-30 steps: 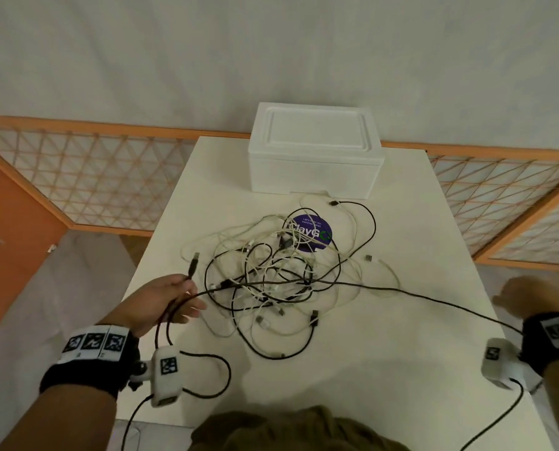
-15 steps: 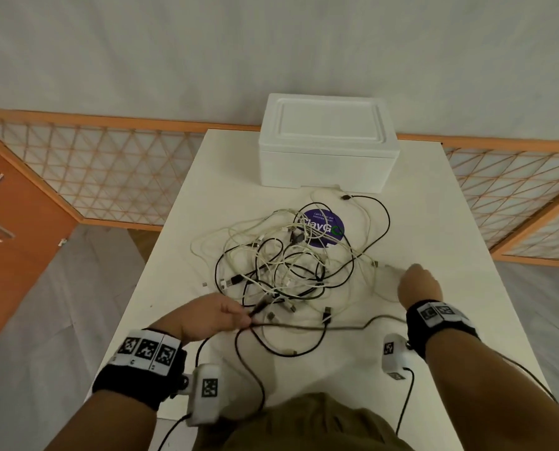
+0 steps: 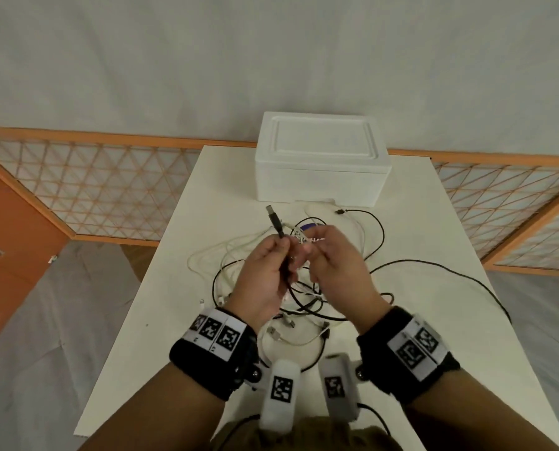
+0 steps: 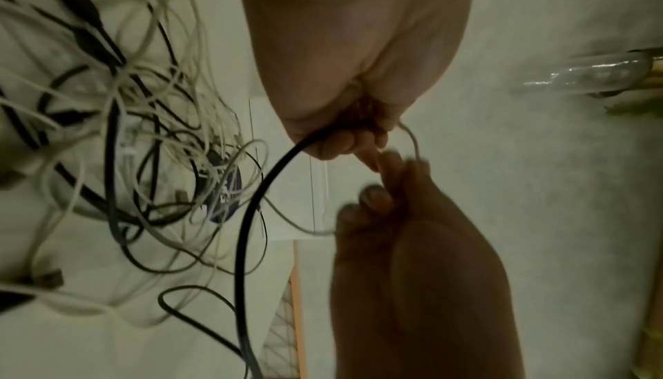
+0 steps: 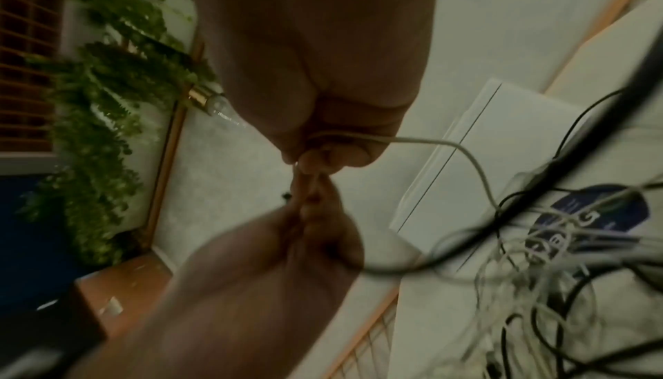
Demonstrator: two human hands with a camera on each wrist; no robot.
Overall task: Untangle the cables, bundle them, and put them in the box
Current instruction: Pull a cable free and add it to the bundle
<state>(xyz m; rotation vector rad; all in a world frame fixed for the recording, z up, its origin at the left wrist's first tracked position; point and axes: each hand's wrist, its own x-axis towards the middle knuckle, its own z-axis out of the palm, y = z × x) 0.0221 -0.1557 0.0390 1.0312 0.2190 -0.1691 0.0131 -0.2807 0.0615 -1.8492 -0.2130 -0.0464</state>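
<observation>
A tangle of black and white cables (image 3: pixel 239 271) lies mid-table. My left hand (image 3: pixel 281 247) is raised above it and grips a black cable (image 4: pixel 251 215) whose USB plug (image 3: pixel 273 219) sticks up past the fingers. My right hand (image 3: pixel 314 247) is right beside the left hand, fingertips touching, and pinches a thin white cable (image 5: pixel 430 141) that runs down into the tangle. The white foam box (image 3: pixel 320 157) stands at the table's far end with its lid on.
The white table (image 3: pixel 434 320) has a black cable loop (image 3: pixel 450 271) trailing to its right edge. A purple round sticker (image 5: pixel 610 215) lies under the tangle. Wooden lattice railings (image 3: pixel 93 190) run behind and beside the table. A green plant (image 5: pixel 107 101) hangs nearby.
Both hands rose off the table and met above the tangle. The left lifted the black cable's plug end upward. The right came in from the right side and took hold of a white cable.
</observation>
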